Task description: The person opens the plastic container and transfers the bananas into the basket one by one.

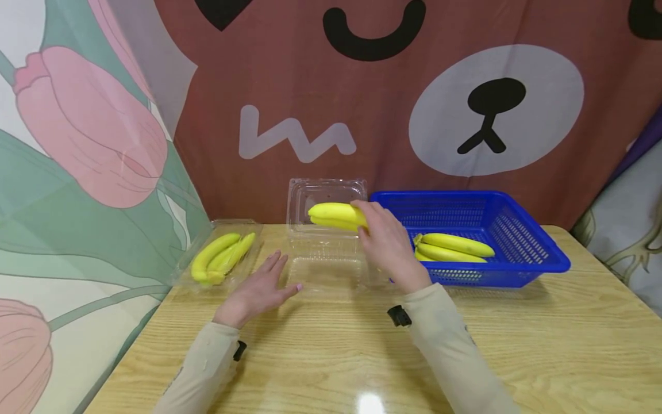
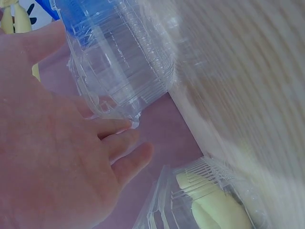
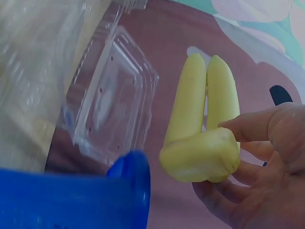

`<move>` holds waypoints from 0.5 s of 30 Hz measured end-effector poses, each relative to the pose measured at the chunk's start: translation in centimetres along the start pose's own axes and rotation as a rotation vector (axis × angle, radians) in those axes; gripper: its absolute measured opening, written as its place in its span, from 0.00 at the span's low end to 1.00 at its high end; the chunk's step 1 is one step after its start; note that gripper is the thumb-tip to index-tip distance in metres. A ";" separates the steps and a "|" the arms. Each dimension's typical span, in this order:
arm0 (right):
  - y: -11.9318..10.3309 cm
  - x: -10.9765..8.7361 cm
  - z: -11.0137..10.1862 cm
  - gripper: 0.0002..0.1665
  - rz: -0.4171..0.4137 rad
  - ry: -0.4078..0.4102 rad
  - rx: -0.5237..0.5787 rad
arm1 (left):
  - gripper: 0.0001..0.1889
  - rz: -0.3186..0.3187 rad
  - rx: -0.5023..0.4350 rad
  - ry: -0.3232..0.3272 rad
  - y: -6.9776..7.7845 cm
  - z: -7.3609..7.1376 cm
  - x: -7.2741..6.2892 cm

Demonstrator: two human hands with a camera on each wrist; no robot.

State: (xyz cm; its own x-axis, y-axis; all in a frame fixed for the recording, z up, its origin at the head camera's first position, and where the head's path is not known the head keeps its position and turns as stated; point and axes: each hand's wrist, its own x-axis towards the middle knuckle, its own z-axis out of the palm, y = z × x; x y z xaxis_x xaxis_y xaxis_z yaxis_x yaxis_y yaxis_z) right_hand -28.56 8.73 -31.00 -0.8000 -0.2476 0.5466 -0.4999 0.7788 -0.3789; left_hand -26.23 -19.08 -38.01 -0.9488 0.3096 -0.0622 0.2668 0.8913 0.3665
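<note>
Bananas (image 1: 337, 214), yellow and elongated, point left because the right hand (image 1: 387, 240) grips their stem end; left hand (image 1: 257, 291) spread, empty.

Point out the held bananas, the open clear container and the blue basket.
Held bananas (image 1: 335, 213), head view: side of the upper banana.
Open clear container (image 1: 326, 275), head view: bare floor of its base.
Blue basket (image 1: 509, 267), head view: front rim.

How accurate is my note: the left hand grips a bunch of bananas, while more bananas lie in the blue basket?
One error, the hand: the head view shows the right hand gripping the bunch of bananas. More bananas do lie in the blue basket.
</note>
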 end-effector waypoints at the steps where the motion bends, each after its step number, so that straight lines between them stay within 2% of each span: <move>1: 0.3 -0.1 -0.2 0.29 0.004 0.006 -0.001 | 0.48 0.000 -0.001 0.002 0.0 0.0 0.0; 15: 5.4 -1.8 -4.1 0.28 0.109 0.041 -0.057 | 0.48 0.000 0.005 0.007 0.0 0.0 -0.1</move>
State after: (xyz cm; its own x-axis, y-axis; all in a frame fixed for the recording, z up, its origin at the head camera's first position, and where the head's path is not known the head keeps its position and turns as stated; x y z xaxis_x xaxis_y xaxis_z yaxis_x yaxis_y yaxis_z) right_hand -28.46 15.76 -30.98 -0.8337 -0.1371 0.5349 -0.3903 0.8316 -0.3952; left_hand -26.16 -19.07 -38.01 -0.9500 0.3072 -0.0563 0.2673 0.8930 0.3620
